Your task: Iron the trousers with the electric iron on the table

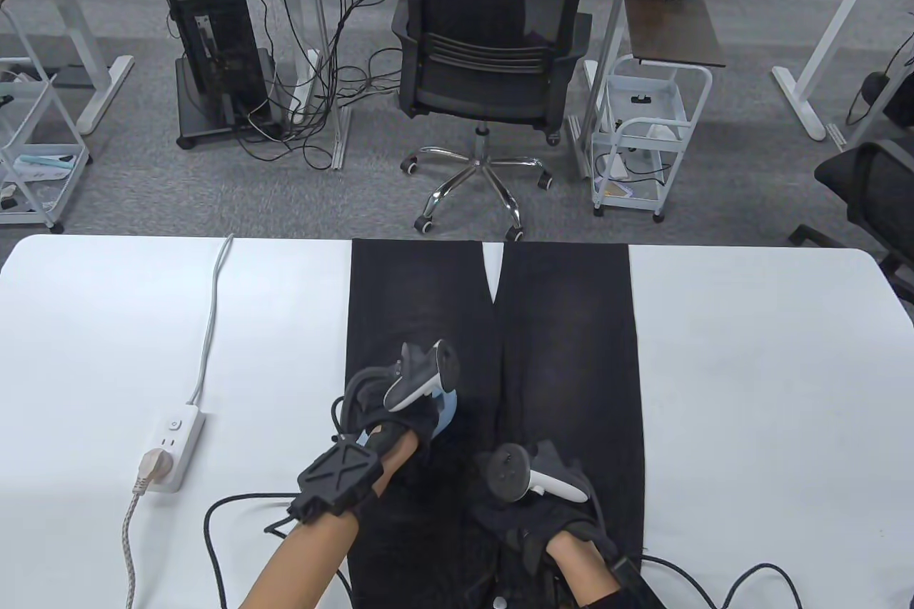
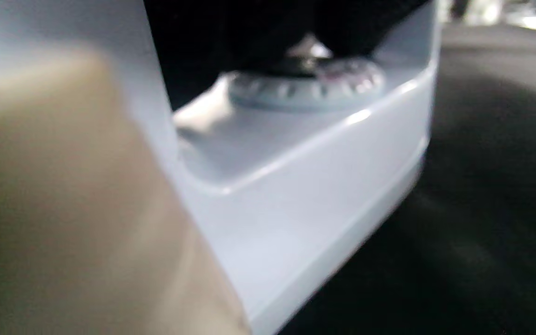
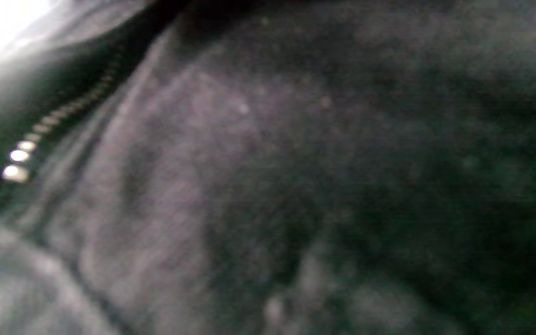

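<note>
Blurred pale-blue plastic filled the left wrist view, where the iron [image 2: 305, 186] sat so close that its ribbed dial [image 2: 305, 83] was the only sharp detail. From my remote seat I saw the left hand [image 1: 400, 416] wrapped round the iron's handle, fingers closed on it, tracker riding on the back of the glove. Its blue body peeked out beside the glove over the left leg of the trousers [image 1: 564, 323], near the upper thigh. My right hand [image 1: 543, 523] rested on the dark cloth by the waist; whether those fingers lay flat or curled I could not tell, since the tracker hid them. Its wrist camera showed only grey denim and a zip [image 3: 30, 144].

Black trousers lay lengthwise down the white table [image 1: 757, 352], legs pointing away, hems reaching the far edge. A power strip [image 1: 171, 445] sat to the left, with a plug in it and a cable trailing toward me.

I judged the stroke was under way on the left leg. Done well, it called for gliding the soleplate steadily toward the hem, never pausing, while the right hand kept the waist taut and clear of the heat. Most of both legs appeared to lie ahead.
</note>
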Tool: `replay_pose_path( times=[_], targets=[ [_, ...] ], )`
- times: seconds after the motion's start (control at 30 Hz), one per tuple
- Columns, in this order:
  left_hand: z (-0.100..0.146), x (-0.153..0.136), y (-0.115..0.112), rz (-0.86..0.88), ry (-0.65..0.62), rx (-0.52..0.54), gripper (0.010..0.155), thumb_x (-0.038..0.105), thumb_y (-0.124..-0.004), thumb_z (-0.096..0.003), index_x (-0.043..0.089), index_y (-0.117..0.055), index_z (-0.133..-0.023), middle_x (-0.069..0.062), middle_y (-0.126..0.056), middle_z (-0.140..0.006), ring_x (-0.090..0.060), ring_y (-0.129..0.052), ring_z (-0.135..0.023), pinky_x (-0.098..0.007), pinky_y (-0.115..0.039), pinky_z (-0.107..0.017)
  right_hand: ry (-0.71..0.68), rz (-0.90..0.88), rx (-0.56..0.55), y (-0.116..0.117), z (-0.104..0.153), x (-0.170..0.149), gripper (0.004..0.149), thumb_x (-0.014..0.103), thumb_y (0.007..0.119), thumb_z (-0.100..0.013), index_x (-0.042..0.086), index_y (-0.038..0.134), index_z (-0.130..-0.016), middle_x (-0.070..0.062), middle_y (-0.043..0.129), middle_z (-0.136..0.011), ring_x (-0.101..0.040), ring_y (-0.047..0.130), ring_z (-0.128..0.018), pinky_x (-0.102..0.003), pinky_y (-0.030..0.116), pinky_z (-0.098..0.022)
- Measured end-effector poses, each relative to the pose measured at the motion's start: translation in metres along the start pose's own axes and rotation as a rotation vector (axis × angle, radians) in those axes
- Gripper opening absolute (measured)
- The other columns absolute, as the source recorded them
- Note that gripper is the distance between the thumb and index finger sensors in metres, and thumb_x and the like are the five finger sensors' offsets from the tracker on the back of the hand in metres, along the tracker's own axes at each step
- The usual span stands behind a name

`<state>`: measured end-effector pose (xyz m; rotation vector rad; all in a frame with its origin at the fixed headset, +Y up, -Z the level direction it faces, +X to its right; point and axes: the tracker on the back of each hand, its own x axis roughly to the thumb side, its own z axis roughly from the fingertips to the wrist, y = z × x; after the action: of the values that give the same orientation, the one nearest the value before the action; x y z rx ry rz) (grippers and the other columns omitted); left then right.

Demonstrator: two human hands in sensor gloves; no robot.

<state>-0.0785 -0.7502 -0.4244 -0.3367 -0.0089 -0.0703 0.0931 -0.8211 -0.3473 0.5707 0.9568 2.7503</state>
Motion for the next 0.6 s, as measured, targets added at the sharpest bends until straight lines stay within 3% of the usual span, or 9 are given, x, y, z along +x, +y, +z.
replay_pose_path(
  times=[0.13,0.33,0.37,0.43,0.6],
  targets=[
    [0.045,0.004,-0.014,-0.012,-0.073,-0.024,0.038,0.040,-0.075,-0.0615,0.007,-0.076,-0.079,-0.001,-0.094,-0.044,-0.015,-0.098,-0.036,-0.051,-0.084,-0.047,0.003,-0.004,-0.006,0.000,0.000,-0.001,0.075,0.051,0.047,-0.062,0.022,-0.005,-0.107,-0.020,-0.012,-0.110,-0.053,-0.007,-0.095,-0.074,0.011,-0.061],
    [0.097,0.000,-0.035,-0.049,-0.116,0.058,0.039,0.041,-0.075,-0.0628,0.006,-0.075,-0.080,0.000,-0.093,-0.045,-0.015,-0.098,-0.036,-0.051,-0.084,-0.048,0.006,0.000,-0.011,0.000,0.000,0.000,0.076,0.050,0.049,-0.062,0.022,-0.005,-0.107,-0.021,-0.011,-0.110,-0.054,-0.006,-0.095,-0.075,0.013,-0.061],
    [0.099,0.001,-0.037,-0.077,-0.115,0.100,0.040,0.042,-0.075,-0.0635,0.007,-0.074,-0.081,0.000,-0.093,-0.046,-0.014,-0.097,-0.037,-0.051,-0.084,-0.049,0.007,0.002,-0.009,0.000,0.000,0.000,0.076,0.050,0.049,-0.062,0.021,-0.005,-0.107,-0.021,-0.011,-0.110,-0.054,-0.006,-0.095,-0.075,0.013,-0.061],
    [0.094,-0.001,-0.035,-0.082,-0.110,0.081,0.040,0.043,-0.074,-0.0636,0.007,-0.074,-0.082,0.001,-0.093,-0.047,-0.014,-0.097,-0.038,-0.050,-0.084,-0.050,0.008,0.003,-0.010,0.000,0.000,0.000,0.076,0.050,0.049,-0.062,0.021,-0.005,-0.107,-0.021,-0.011,-0.110,-0.054,-0.006,-0.095,-0.075,0.013,-0.061],
    [0.049,-0.005,-0.021,-0.047,-0.040,0.091,0.040,0.044,-0.074,-0.0634,0.008,-0.074,-0.082,0.002,-0.093,-0.047,-0.013,-0.097,-0.038,-0.050,-0.084,-0.050,0.011,0.005,-0.013,0.000,0.000,0.001,0.077,0.050,0.050,-0.062,0.021,-0.005,-0.108,-0.022,-0.011,-0.110,-0.055,-0.006,-0.095,-0.075,0.013,-0.061]
  ],
)
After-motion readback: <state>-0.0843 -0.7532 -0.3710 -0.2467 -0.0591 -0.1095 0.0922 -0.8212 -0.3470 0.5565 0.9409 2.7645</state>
